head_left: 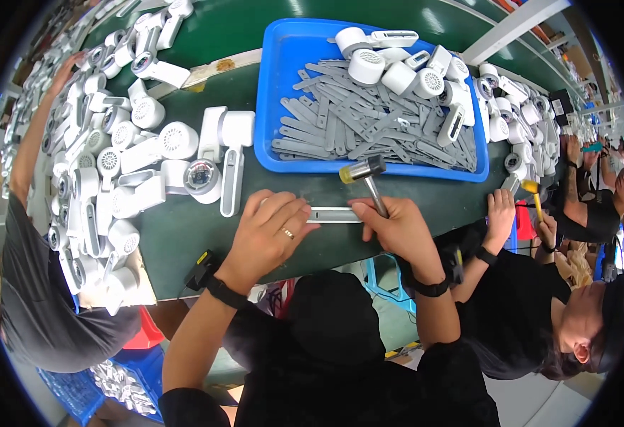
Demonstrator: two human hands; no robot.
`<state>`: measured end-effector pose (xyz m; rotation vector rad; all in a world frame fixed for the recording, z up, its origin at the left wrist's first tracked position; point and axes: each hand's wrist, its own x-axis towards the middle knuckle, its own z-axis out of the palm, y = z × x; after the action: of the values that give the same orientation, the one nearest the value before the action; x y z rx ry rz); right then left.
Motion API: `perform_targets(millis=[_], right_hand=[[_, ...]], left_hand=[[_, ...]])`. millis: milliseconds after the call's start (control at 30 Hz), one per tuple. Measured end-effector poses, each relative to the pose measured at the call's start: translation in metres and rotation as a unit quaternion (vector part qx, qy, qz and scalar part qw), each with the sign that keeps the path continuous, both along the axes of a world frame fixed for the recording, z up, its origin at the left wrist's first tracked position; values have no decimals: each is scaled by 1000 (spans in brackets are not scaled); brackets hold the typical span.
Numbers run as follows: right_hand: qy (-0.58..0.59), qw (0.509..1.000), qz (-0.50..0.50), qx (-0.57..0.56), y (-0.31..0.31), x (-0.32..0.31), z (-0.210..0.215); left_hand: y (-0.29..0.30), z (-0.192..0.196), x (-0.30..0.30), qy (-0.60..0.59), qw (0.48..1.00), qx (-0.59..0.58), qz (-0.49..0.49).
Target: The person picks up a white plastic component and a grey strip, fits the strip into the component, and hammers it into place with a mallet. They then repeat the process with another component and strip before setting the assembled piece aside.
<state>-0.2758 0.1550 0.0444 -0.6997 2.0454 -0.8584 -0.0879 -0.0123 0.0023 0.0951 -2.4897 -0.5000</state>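
Note:
A white handle piece (334, 220) with a grey strip along its upper face lies level between my hands, just in front of the tray. My left hand (273, 231) is closed round its left end, hiding that part. The fingers of my right hand (399, 228) pinch its other end. That hand also holds a small hammer (361, 169), whose head, yellowish at one end and dark at the other, points up towards the tray. Beyond is a blue tray (263, 107) with many loose grey strips (337, 117) and several white handheld fans (366, 66).
White handheld fans (178, 140) are heaped on the green table (184, 249) to the left, and more (518, 135) lie at the right. A person's arm (34, 135) reaches in at far left. At right, a co-worker (518, 306) holds a yellow-headed hammer (531, 187).

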Motion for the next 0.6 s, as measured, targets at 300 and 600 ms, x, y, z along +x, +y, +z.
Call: perform_targets(millis=[300, 600], right_hand=[[-137, 983, -109, -61, 4, 16, -20], [-141, 983, -97, -72, 4, 14, -18]], left_hand=[[1, -10, 0, 36, 999, -15, 5], [7, 17, -17, -38, 995, -74, -54]])
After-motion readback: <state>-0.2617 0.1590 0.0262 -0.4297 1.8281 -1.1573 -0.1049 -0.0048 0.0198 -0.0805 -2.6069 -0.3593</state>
